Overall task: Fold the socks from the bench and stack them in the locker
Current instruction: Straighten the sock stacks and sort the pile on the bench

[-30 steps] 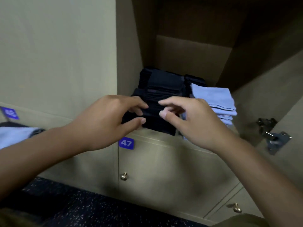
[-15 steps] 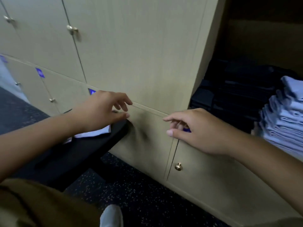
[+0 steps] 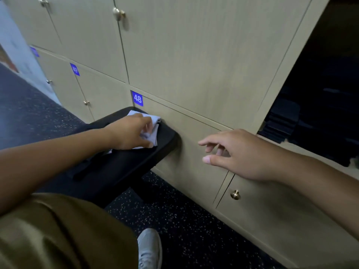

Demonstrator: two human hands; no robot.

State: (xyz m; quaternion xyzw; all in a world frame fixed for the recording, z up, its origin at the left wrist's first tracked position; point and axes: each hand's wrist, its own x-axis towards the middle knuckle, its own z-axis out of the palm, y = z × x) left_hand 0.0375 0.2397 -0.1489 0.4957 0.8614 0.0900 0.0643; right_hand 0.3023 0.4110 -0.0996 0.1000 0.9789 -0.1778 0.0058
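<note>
A light blue sock (image 3: 153, 131) lies crumpled on the black bench (image 3: 124, 164) below the locker label 48. My left hand (image 3: 130, 133) is on it, thumb and fingers curled around the fabric. My right hand (image 3: 235, 152) hovers in front of the lower locker doors, fingers loosely spread and holding nothing. The open locker (image 3: 318, 94) is at the right edge; dark folded socks (image 3: 281, 121) are stacked inside, the interior is very dark.
Beige locker doors (image 3: 194, 55) with brass knobs fill the wall; one knob (image 3: 235, 195) sits below my right wrist. Dark speckled floor (image 3: 184, 230) runs along the lockers. My olive-clad knee (image 3: 58, 230) and white shoe (image 3: 149, 249) are at the bottom.
Both hands left the dark socks in the locker. The view swung left; my left hand reached down to the bench and closed on the light blue sock, and my right hand trails empty.
</note>
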